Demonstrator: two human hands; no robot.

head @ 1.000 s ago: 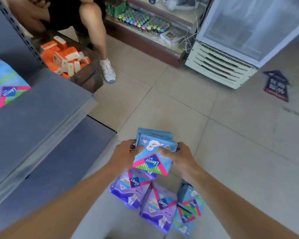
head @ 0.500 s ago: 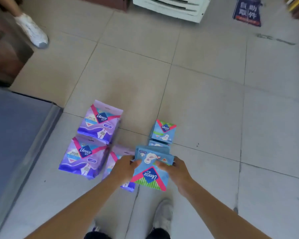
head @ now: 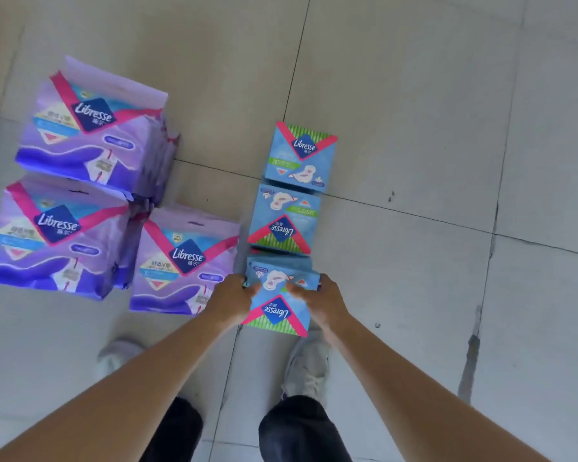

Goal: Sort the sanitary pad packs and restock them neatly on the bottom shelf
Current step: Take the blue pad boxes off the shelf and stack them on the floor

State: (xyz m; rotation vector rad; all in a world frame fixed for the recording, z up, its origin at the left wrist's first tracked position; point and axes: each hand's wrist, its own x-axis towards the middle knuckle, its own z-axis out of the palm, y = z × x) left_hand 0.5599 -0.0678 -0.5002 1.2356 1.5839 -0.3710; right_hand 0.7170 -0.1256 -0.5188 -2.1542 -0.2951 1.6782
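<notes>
**Blue pack held low over the floor**

We are gripping a blue pad pack (head: 278,296) by its two sides, left hand (head: 230,297) and right hand (head: 319,300) both clenched on it, just above the tiled floor (head: 414,128). Beyond our hands, two more blue packs (head: 283,219) are lying in a line, the nearer one close against the held pack. To the left of our hands, three purple packs (head: 184,261) are crowding in, the nearest touching our left wrist. The floor to the right is lying open. Our shoes (head: 309,365) are standing just below the held pack.
</notes>
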